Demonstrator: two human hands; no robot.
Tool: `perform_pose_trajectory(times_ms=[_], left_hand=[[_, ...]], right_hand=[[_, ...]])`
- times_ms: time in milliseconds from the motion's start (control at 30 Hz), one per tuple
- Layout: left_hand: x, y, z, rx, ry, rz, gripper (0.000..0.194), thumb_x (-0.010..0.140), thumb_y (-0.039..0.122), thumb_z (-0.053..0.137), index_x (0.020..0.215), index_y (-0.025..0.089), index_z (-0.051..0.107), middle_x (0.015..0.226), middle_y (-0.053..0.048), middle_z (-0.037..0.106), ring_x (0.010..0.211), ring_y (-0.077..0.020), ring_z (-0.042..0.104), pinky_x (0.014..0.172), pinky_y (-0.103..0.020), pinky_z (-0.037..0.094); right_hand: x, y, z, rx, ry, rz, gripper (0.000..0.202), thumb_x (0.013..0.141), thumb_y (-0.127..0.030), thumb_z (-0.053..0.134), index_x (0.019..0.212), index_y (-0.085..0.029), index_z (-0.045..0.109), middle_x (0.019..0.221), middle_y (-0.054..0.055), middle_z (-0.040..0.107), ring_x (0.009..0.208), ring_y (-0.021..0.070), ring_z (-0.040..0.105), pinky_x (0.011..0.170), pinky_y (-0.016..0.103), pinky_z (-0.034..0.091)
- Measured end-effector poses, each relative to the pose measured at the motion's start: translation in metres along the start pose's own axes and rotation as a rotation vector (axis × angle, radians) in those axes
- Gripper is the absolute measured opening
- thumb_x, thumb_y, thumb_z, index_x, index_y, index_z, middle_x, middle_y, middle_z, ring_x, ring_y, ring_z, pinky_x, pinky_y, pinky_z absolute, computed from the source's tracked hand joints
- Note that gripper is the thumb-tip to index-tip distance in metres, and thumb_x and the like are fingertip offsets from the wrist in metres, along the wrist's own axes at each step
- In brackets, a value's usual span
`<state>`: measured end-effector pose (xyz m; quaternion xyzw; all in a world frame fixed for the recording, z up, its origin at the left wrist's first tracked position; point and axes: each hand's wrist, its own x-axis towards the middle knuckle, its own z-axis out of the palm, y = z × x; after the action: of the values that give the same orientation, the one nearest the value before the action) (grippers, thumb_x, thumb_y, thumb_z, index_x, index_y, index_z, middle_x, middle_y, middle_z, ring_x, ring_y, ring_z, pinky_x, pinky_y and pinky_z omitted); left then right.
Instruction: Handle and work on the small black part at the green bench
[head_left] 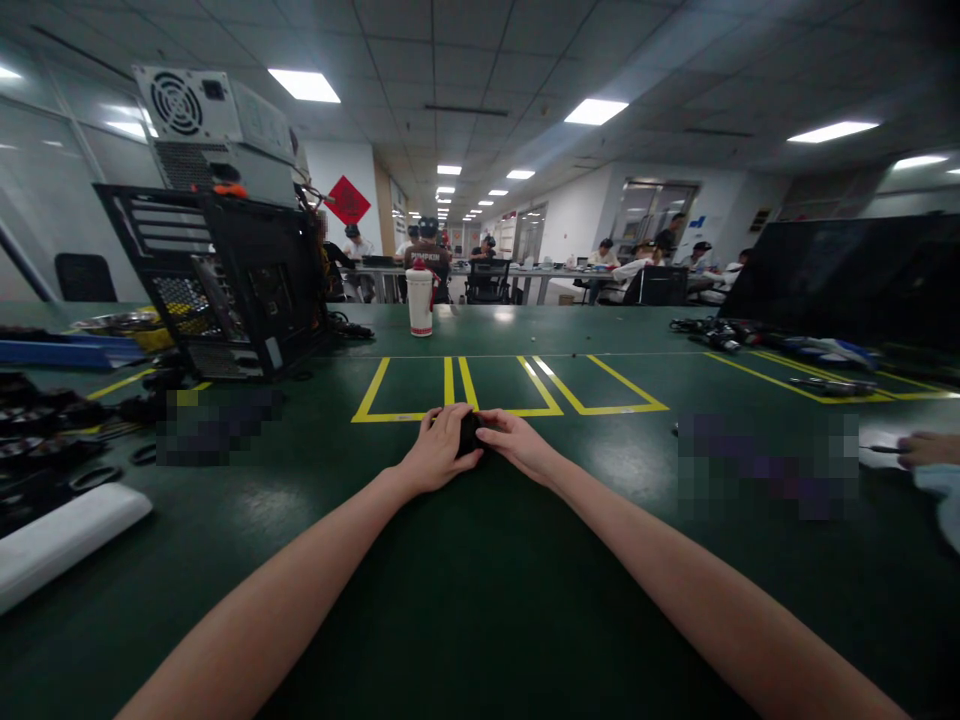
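Black part held between both hands, just on the near side of the yellow tape on the green bench. Left hand grips it from its side, right hand has fingertips on the other — both grips narrow, closed on the part. Cup stands upright beyond the tape; PC case off to the left.
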<state>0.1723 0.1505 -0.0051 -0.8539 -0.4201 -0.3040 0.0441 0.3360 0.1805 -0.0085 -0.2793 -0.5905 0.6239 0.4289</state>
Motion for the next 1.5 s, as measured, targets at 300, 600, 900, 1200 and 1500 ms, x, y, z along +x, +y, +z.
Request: perform_pose_trajectory(times_ms=[300, 600, 900, 1200, 1500], left_hand=[[0.0005, 0.0006, 0.0000, -0.011, -0.002, 0.003, 0.053, 0.075, 0.033, 0.051, 0.118, 0.018, 0.024, 0.115, -0.010, 0.040, 0.110, -0.0238, 0.038, 0.095, -0.044, 0.023], [-0.0001, 0.0007, -0.0009, -0.011, -0.001, 0.001, 0.052, 0.076, 0.033, 0.050, 0.118, 0.019, 0.024, 0.116, -0.010, 0.041, 0.109, -0.0235, 0.038, 0.096, -0.044, 0.023], [0.0005, 0.0010, -0.0002, 0.004, -0.002, -0.008, 0.053, 0.074, 0.032, 0.051, 0.117, 0.017, 0.024, 0.117, -0.011, 0.040, 0.111, -0.0241, 0.036, 0.095, -0.043, 0.023], [0.0009, 0.0002, 0.0007, -0.002, -0.002, -0.004, 0.052, 0.075, 0.033, 0.051, 0.118, 0.017, 0.025, 0.116, -0.011, 0.040, 0.110, -0.0237, 0.037, 0.095, -0.043, 0.023], [0.0007, 0.0034, -0.0032, -0.039, -0.027, -0.026, 0.051, 0.075, 0.033, 0.050, 0.119, 0.019, 0.026, 0.117, -0.009, 0.040, 0.112, -0.0239, 0.036, 0.097, -0.043, 0.021]], right_hand=[[-0.0061, -0.0040, 0.0033, -0.023, 0.006, -0.044, 0.030, 0.062, -0.024, 0.065, 0.087, -0.022, 0.050, 0.095, 0.000, 0.054, 0.094, 0.0144, 0.050, 0.086, 0.034, 0.038], [-0.0050, -0.0076, 0.0022, 0.035, -0.041, 0.006, 0.031, 0.061, -0.017, 0.064, 0.090, -0.021, 0.053, 0.100, 0.002, 0.055, 0.097, 0.0151, 0.049, 0.088, 0.034, 0.037], [-0.0044, -0.0015, 0.0034, -0.019, 0.023, -0.079, 0.028, 0.061, -0.018, 0.065, 0.086, -0.021, 0.051, 0.092, -0.001, 0.054, 0.090, 0.0123, 0.051, 0.086, 0.032, 0.038], [-0.0034, 0.0002, -0.0024, 0.028, -0.029, -0.068, 0.036, 0.057, -0.009, 0.064, 0.088, -0.021, 0.050, 0.097, -0.001, 0.054, 0.093, 0.0126, 0.051, 0.089, 0.032, 0.036], [-0.0066, -0.0005, 0.0037, -0.299, 0.104, -0.125, 0.034, 0.065, -0.018, 0.057, 0.097, -0.020, 0.045, 0.102, 0.003, 0.051, 0.099, 0.0142, 0.049, 0.090, 0.032, 0.037]])
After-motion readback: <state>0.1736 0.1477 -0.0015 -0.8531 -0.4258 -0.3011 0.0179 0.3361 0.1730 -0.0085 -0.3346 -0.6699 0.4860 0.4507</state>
